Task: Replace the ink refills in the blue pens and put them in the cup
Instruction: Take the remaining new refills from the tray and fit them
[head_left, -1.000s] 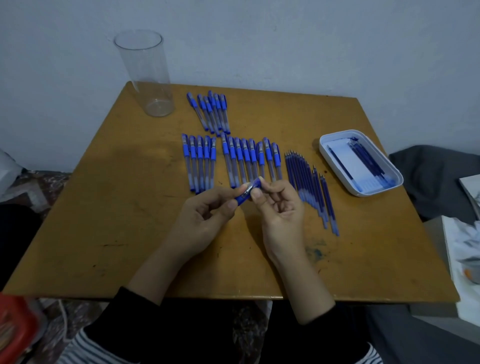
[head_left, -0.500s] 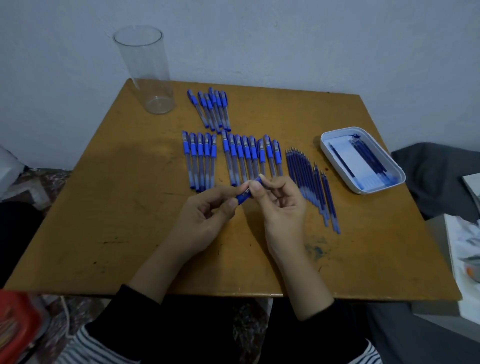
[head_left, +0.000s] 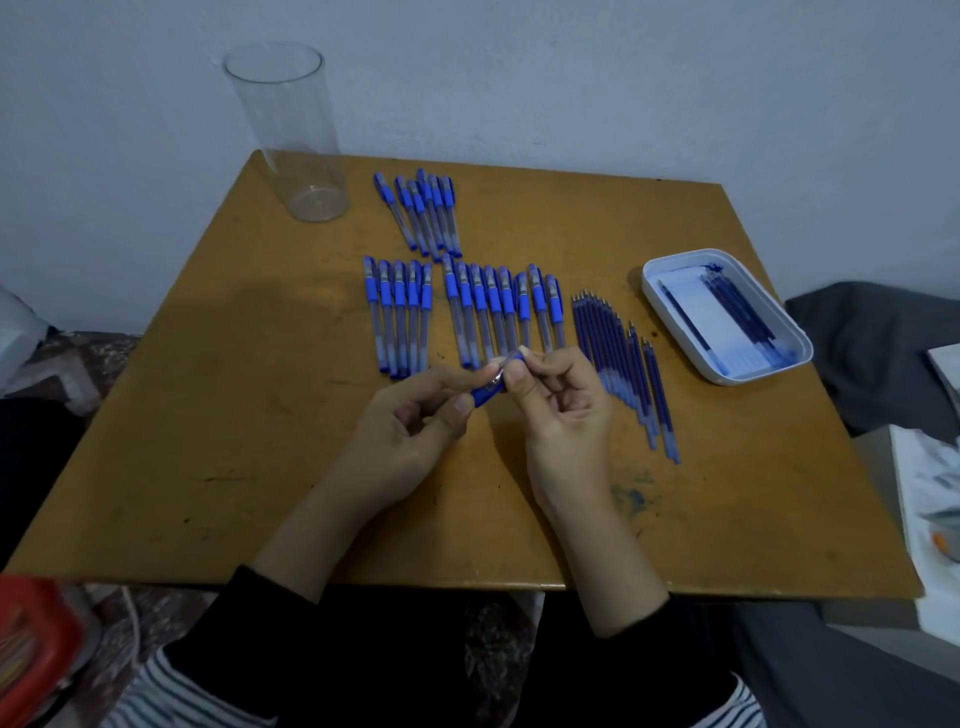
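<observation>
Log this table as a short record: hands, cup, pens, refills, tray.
hands: left hand and right hand both pinch the held pen above the table
cup: clear, upright, empty, far left corner
pens: three groups lying mid-table
refills: loose row right of the pens
tray: white, right side, more refills inside

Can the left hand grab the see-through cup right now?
Probably not right away: the left hand is pinching the blue pen together with the right hand. Once it lets go, the way to the cup looks free, with only table between.
</observation>
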